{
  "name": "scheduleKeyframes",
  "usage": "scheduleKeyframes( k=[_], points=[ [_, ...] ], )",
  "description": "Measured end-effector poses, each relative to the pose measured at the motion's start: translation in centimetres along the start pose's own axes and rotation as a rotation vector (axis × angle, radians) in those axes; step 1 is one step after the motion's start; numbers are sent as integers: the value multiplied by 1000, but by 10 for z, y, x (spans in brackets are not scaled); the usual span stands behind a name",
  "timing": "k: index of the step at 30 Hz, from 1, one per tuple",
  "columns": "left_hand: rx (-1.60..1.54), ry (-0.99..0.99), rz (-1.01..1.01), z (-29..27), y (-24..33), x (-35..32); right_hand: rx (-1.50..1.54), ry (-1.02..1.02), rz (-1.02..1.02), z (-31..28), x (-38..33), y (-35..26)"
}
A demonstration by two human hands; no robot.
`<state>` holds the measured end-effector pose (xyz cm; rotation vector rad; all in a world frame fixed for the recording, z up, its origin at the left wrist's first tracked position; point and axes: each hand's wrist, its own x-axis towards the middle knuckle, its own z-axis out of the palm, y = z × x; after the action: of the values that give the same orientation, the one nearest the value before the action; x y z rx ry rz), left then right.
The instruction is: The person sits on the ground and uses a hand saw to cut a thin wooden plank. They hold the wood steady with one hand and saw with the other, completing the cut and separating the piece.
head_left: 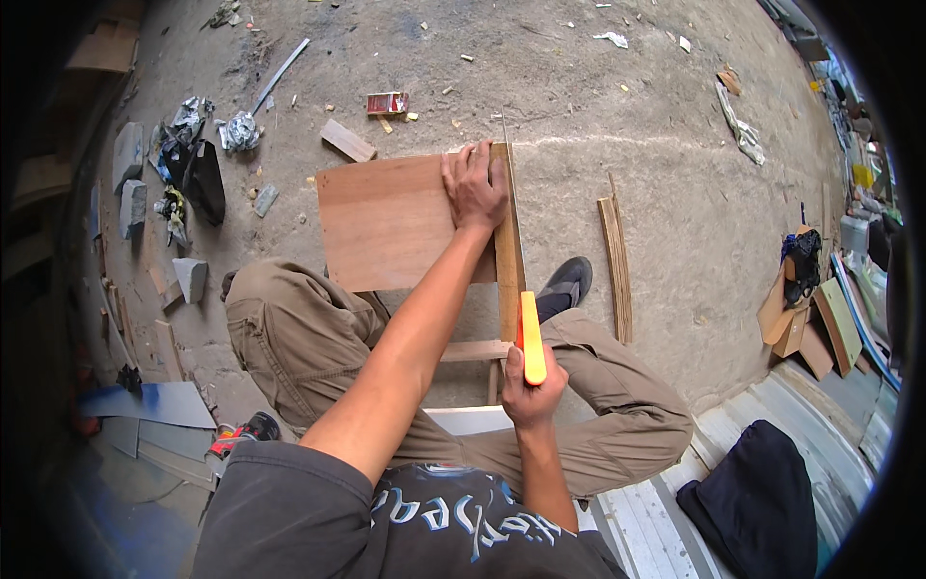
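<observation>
Nearest, right hand (530,389) clenched around the yellow-orange handle of a handsaw (531,338), thumb laid along the handle's top. Blade running away from the body, thin and seen edge-on, along the right edge of a plywood board (386,222). Board lay flat above the knees, resting on a wooden frame (475,351) partly hidden beneath. Left hand (473,185) pressed palm-down on the board's far right corner, fingers spread and flat, gripping nothing, just beside the blade. A narrow strip of the board (507,241) stood to the right of the cut line. Further right on the dirt floor, thin wooden strips (614,265), well apart from the board. Beyond the board, a small wood block (348,141) and a little red box (387,102). Far left, crumpled foil and dark scraps (198,145).
</observation>
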<state>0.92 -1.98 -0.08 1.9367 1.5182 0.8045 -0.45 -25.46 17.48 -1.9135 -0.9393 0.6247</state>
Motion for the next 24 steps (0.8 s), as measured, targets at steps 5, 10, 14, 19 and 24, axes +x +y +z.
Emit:
scheduleKeyframes(
  k=[5,10,14,19,24],
  points=[
    [3,0,-6,0,0,-1,27,32,-18,4,-2,4],
    [11,11,3,2,0,0,6,35,-4,5,6,0],
    [10,5,5,3,1,3,0,33,-20,5,0,-1],
    [25,33,19,5,-4,1,-13,12,-15,3,1,-1],
    [35,12,15,4,-1,1,-26,46,-47,5,-12,-6]
  ],
)
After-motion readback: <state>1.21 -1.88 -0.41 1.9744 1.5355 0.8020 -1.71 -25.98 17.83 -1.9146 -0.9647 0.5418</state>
